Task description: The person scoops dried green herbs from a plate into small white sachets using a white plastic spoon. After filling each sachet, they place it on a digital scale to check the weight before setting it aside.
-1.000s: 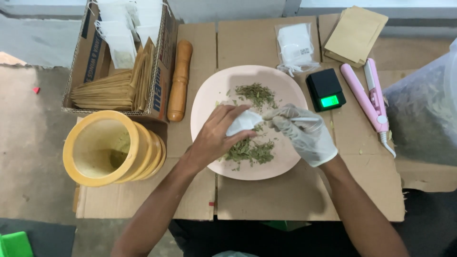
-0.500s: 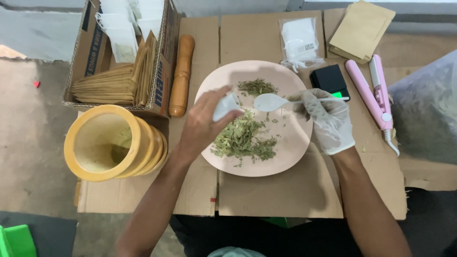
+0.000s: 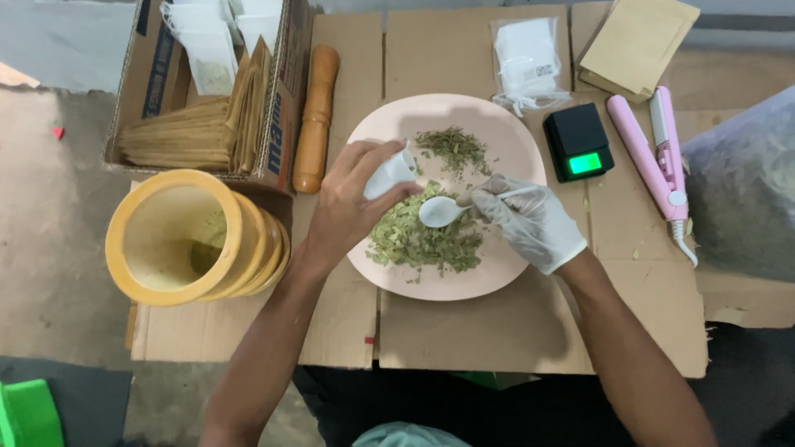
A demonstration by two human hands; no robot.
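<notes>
A pale pink plate (image 3: 505,136) holds dried green leaves (image 3: 418,242) in two heaps. My left hand (image 3: 348,207), bare, grips a small white sachet (image 3: 389,174) over the plate's left side. My right hand (image 3: 530,219), in a white glove, holds a white plastic spoon (image 3: 439,211) just above the larger heap, its bowl pointing toward the sachet.
A yellow mortar (image 3: 195,236) lies on its side at left, a wooden pestle (image 3: 316,116) above it. A cardboard box (image 3: 203,91) holds paper sachets. A black scale (image 3: 578,141), pink sealer (image 3: 658,153), bag of white sachets (image 3: 526,58) and brown envelopes (image 3: 638,45) sit at right.
My left hand has lifted the sachet up and to the left of the heap. The spoon has dropped back toward the leaves, now empty-looking beside the sachet.
</notes>
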